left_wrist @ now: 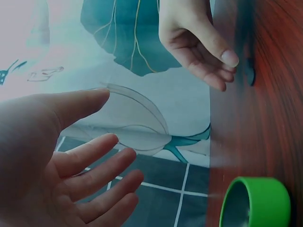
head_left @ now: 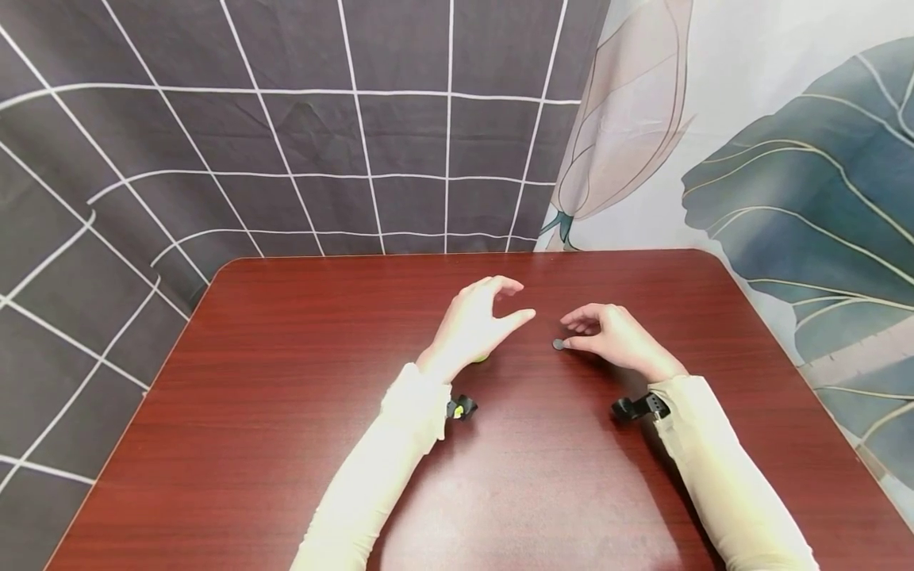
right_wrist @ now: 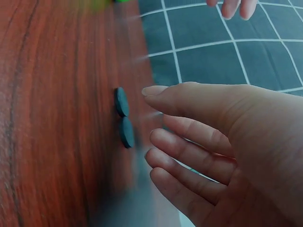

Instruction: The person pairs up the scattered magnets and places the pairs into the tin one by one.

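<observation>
We find two dark discs [right_wrist: 121, 102] beside the right hand [head_left: 617, 337]

The discs lie flat on the red-brown table [head_left: 214, 436]; in the right wrist view one sits at six o'clock from the other, their edges seeming to touch. From the head we can make out only one, grey, at the right thumb tip. From that disc, the right hand is at three o'clock: its fingers curve loosely, the thumb stands apart from them, and we see it gripping nothing. Toward ten o'clock the left hand [head_left: 469, 325] hangs over the table, thumb and fingers spread wide, also gripping nothing. A hollow green ring [left_wrist: 271, 203] stands at nine o'clock, mostly hidden from the head by that hand. Farther out, we see a dark gridded cloth [head_left: 407, 135] at eleven o'clock and a leaf-patterned cloth [head_left: 821, 182] at two o'clock
</observation>
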`<state>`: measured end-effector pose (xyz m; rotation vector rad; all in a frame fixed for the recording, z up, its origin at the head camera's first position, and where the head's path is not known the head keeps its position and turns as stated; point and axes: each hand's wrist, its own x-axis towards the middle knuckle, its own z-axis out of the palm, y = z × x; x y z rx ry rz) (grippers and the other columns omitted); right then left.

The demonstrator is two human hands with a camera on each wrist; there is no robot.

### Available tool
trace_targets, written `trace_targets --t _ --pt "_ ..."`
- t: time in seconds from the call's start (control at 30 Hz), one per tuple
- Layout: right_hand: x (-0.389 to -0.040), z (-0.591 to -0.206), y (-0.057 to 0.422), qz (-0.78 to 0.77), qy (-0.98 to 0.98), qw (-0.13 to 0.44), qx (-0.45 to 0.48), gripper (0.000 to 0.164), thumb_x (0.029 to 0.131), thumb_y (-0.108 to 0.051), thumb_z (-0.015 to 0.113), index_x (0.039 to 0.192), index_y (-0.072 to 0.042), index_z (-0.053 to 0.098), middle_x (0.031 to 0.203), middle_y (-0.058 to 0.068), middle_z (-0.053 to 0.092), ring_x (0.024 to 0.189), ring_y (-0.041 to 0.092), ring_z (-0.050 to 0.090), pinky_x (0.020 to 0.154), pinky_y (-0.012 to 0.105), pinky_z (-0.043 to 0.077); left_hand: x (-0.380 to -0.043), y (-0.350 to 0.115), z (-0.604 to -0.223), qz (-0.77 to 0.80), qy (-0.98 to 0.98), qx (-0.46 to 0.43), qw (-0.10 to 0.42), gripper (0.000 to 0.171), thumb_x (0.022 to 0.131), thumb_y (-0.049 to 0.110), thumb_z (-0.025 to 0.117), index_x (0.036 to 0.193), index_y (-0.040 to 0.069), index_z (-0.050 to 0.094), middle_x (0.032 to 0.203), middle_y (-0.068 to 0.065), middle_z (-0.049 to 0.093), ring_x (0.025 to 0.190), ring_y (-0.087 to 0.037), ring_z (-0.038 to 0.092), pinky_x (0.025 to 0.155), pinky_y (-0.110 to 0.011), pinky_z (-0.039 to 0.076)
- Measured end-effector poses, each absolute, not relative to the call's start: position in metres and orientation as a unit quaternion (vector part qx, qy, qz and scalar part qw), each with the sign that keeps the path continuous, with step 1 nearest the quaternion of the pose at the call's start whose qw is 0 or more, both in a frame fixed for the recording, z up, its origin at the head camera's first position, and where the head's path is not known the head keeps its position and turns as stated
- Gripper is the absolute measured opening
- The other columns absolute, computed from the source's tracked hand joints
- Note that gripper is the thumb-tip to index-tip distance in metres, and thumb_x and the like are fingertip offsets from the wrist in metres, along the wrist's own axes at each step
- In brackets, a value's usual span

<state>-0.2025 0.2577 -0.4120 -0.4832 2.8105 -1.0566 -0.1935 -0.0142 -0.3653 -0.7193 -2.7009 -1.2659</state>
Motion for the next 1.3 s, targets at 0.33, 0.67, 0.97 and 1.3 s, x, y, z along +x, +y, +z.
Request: trace_targets --t 0.33,0.67,0.97,1.3 --pt "-0.205 -0.418 0.255 -0.333 0.924 0.057 -0.18 0.029 0.083 -0.016 0.087 0.107 -0.004 0.077 0.093 0.002 0.072 0.085 0.019 0.065 0.076 0.033 0.054 -0.191 -0.038 -0.378 -0.383 -0.897 -0.218 0.041 0.048 0.092 0.044 0.073 0.13 0.014 0.068 0.127 0.002 0.066 0.124 -0.02 0.055 0.105 -0.036 0.042" --pt "-0.208 -0.419 0.252 -0.321 0.926 0.041 -0.197 0.021 0.081 -0.01 0.087 0.1 -0.006 0.079 0.082 -0.003 0.068 0.078 0.016 0.063 0.071 0.027 0.052 -0.189 -0.06 -0.392 -0.379 -0.899 -0.217 0.038 0.05 0.092 0.041 0.074 0.132 0.011 0.066 0.128 -0.002 0.065 0.126 -0.024 0.054 0.106 -0.039 0.041" --pt "-0.207 -0.418 0.244 -0.308 0.932 0.047 -0.186 0.011 0.083 -0.015 0.084 0.09 -0.009 0.078 0.071 -0.008 0.066 0.067 0.012 0.059 0.064 0.026 0.048 -0.191 -0.071 -0.409 -0.365 -0.905 -0.216 0.019 0.056 0.088 0.042 0.075 0.134 0.01 0.065 0.13 -0.003 0.063 0.128 -0.024 0.053 0.106 -0.04 0.041" --pt "-0.209 -0.408 0.247 -0.312 0.931 0.086 -0.169 0.012 0.088 -0.01 0.075 0.099 -0.006 0.078 0.079 -0.005 0.071 0.069 0.015 0.06 0.061 0.028 0.047 -0.192 -0.077 -0.419 -0.363 -0.908 -0.209 0.009 0.058 0.086 0.041 0.079 0.132 0.008 0.065 0.128 -0.007 0.064 0.123 -0.025 0.057 0.103 -0.04 0.044"
